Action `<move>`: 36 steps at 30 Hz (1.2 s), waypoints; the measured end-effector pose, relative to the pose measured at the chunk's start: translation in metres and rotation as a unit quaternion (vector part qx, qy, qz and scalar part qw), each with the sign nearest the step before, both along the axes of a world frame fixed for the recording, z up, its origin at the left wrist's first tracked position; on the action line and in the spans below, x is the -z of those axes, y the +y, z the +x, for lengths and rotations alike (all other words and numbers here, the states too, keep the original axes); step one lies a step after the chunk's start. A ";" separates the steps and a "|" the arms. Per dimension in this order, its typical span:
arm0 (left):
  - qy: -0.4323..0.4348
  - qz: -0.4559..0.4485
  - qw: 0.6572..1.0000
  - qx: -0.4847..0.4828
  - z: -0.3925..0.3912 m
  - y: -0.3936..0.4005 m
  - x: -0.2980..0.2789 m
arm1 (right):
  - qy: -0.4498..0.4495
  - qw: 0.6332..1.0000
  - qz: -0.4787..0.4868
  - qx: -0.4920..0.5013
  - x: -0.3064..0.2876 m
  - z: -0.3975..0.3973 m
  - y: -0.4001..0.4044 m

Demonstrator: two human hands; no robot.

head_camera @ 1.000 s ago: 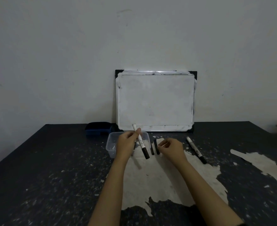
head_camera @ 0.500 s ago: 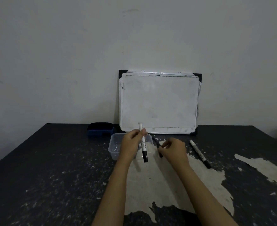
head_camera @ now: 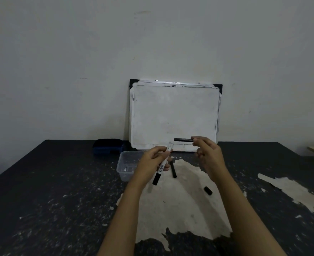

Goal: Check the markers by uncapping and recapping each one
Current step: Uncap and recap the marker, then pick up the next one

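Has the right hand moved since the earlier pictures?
Yes. The right hand rose from the table and now holds a black marker before the whiteboard.

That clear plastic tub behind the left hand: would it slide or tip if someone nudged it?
The clear plastic tub looks thin-walled and holds nothing I can make out, so it is probably light and would slide easily on the table. It sits low and wide, so tipping seems unlikely. Its walls would likely flex if squeezed.

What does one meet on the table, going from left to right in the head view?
Blue eraser → clear plastic container → left hand holding a white marker → black marker lying on the table → right hand.
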State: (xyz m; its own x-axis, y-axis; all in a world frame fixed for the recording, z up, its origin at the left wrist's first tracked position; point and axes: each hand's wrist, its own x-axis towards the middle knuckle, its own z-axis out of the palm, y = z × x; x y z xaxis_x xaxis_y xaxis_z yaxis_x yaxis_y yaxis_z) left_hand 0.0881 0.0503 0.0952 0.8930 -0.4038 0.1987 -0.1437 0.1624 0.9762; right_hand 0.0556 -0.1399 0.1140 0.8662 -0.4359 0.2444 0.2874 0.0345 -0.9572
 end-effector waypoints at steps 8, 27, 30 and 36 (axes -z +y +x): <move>-0.041 0.076 0.996 -0.012 0.001 0.002 0.003 | 0.026 0.994 -0.103 -0.007 -0.002 -0.003 -0.010; 0.072 -0.016 0.995 0.071 -0.008 -0.019 0.010 | -0.036 0.964 -0.261 -0.034 0.003 -0.009 -0.003; 0.090 -0.037 0.992 0.079 -0.007 -0.022 0.013 | -0.023 0.970 -0.241 -0.003 0.005 -0.013 -0.012; 0.113 -0.055 0.987 0.105 -0.015 -0.037 0.020 | 0.170 0.918 -0.359 0.016 0.035 -0.030 -0.046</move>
State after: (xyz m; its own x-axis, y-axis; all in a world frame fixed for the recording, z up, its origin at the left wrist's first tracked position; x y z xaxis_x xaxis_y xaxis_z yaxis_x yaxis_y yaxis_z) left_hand 0.0735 0.0132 0.0751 0.8189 -0.5710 0.0569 0.1233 0.2720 0.9544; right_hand 0.0259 -0.1863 0.0791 0.9351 -0.2945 0.1972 -0.0414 -0.6434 -0.7644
